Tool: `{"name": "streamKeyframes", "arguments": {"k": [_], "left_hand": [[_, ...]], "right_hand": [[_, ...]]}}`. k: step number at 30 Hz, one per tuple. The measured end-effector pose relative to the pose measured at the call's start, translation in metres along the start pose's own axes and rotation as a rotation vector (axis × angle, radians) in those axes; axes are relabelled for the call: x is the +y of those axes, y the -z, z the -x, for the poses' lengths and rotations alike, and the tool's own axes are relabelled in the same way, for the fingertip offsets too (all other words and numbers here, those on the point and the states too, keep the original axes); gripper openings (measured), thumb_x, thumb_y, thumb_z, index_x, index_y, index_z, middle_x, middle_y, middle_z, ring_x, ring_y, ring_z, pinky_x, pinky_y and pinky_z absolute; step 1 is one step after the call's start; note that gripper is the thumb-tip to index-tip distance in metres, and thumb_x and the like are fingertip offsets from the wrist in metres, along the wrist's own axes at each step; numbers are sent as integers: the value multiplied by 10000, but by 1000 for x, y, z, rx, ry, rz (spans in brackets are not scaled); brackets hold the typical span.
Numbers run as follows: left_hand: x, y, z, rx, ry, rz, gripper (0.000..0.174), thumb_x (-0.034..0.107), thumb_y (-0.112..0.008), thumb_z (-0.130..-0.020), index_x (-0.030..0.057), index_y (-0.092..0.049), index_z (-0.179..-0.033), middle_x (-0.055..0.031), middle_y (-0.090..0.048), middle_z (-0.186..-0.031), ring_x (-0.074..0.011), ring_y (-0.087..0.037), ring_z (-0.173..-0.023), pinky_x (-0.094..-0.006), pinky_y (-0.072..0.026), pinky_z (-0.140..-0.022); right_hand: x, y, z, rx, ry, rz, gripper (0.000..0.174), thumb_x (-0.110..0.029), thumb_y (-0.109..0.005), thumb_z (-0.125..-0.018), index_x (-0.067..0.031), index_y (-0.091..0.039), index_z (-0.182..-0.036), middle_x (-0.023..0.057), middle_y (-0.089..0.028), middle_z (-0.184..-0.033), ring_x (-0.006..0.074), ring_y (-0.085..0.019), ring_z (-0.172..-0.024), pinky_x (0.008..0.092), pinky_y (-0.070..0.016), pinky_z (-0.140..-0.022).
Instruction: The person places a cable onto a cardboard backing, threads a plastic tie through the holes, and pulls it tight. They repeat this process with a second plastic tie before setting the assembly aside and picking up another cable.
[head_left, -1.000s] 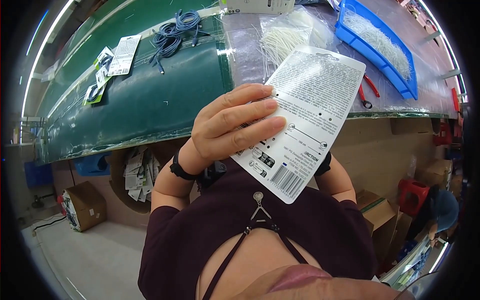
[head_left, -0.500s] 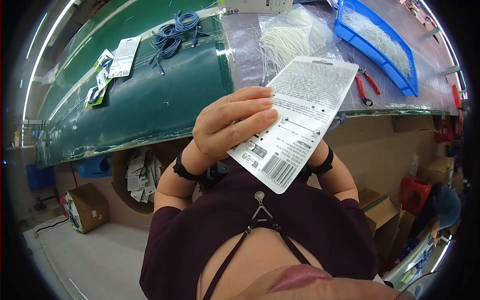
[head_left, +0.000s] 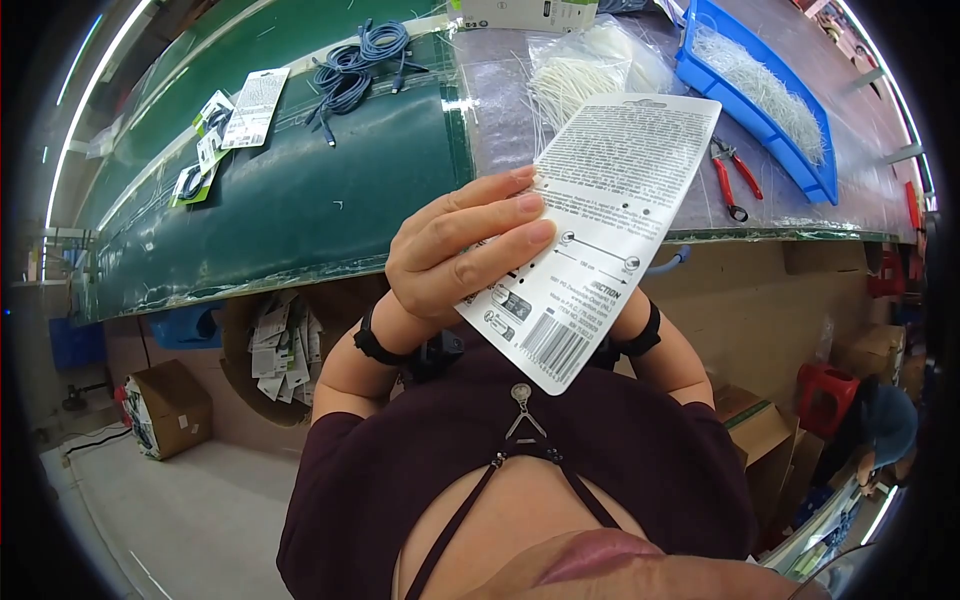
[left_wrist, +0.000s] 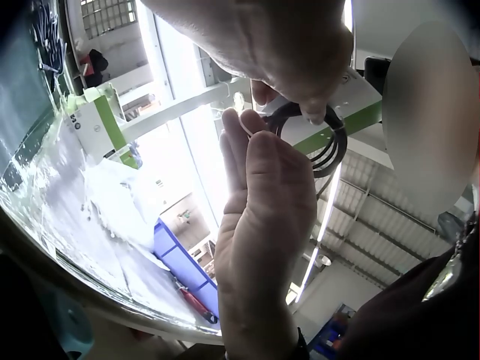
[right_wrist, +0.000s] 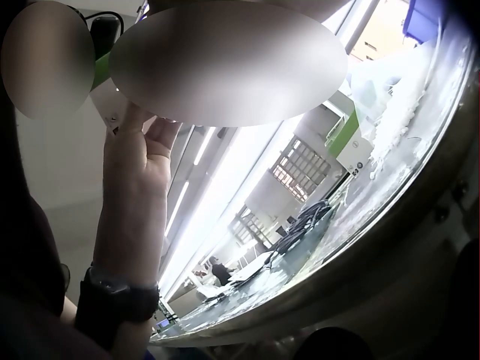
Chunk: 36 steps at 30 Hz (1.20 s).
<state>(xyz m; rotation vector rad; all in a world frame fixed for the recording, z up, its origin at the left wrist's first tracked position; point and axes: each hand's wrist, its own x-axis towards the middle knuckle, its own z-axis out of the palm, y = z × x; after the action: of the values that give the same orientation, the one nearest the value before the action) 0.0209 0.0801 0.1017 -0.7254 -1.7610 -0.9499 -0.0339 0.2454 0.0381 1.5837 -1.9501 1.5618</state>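
Observation:
A white printed packaging card [head_left: 610, 210] is held up in front of the chest, its text side toward the head camera. My left hand [head_left: 465, 245] grips its left edge, fingers flat across the print and thumb behind. Behind the card, a coil of dark cable [left_wrist: 330, 146] lies against its green-striped side, under the left thumb in the left wrist view. There my right hand [left_wrist: 266, 180] pinches a thin white tie beside the coil; the card hides this hand in the head view. A blue cable end [head_left: 670, 262] sticks out past the card's right edge.
On the table lie blue cable coils [head_left: 360, 65], packaged cards [head_left: 255, 108], a bag of white ties [head_left: 580, 80] and red-handled pliers [head_left: 735, 180]. A blue tray [head_left: 765, 100] of clear strands stands at right. Below the table edge are cartons [head_left: 170, 410] and a red stool [head_left: 825, 395].
The card has shifted a little left and tilted in the left hand's grip. The blue cable end and more of the right wrist have come into view beyond its right edge.

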Motion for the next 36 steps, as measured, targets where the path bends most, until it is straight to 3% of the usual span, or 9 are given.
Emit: {"name": "streamKeyframes", "arguments": {"k": [17,21,24,29,32,33,36], "left_hand": [[-2,1,-1,1,-40,-2,310,117,-758,-720,4,-676,-996,-130,-659,-1002,-343,-668,-941,-400,-571,-820],[-4,5,-2,57,29,34,317,121,-760,-722,-8,-667,-996,-134,-659,-1004,-343,-668,-940,-388,-572,-808],[-4,7,-3,64,21,37,327,124,-761,-723,-14,-660,-1002,-135,-659,-1005,-343,-668,-940,-375,-572,-798],[-3,8,-3,56,33,41,327,127,-761,-726,-7,-659,-1006,-132,-657,-1009,-341,-667,-942,-373,-575,-798],[-3,7,-3,57,1,9,330,130,-761,-722,6,-662,-1011,-126,-654,-1016,-338,-666,-945,-373,-577,-801],[-3,7,-3,59,2,7,330,130,-761,-722,6,-662,-1011,-126,-654,-1016,-338,-666,-945,-373,-577,-801],[-2,5,-2,55,-14,8,330,131,-761,-716,18,-665,-1011,-118,-651,-1017,-335,-666,-946,-375,-579,-805]], "right_hand": [[-17,0,-20,-38,-220,-331,397,-17,-648,-789,-3,-578,-1179,152,-576,-1224,319,-575,-1121,438,-475,-942],[-20,-1,-24,-48,-254,-392,396,-7,-645,-788,1,-577,-1177,155,-576,-1223,320,-574,-1121,436,-476,-942],[-14,-1,-24,16,254,176,372,10,-625,-793,2,-584,-1163,161,-576,-1213,322,-571,-1122,433,-469,-954],[-18,-1,-18,68,238,181,361,-2,-622,-799,-2,-588,-1158,166,-575,-1205,325,-563,-1129,432,-454,-971],[-12,-4,-10,-156,-183,-281,376,-18,-617,-823,5,-561,-1194,180,-569,-1219,330,-553,-1146,431,-436,-989],[-12,-6,-8,-159,-183,-281,376,-18,-617,-823,5,-561,-1194,180,-569,-1219,330,-553,-1146,431,-436,-989],[-11,-11,-2,-16,-544,-776,403,-49,-610,-852,1,-524,-1243,174,-560,-1243,332,-545,-1158,433,-428,-993]]}}
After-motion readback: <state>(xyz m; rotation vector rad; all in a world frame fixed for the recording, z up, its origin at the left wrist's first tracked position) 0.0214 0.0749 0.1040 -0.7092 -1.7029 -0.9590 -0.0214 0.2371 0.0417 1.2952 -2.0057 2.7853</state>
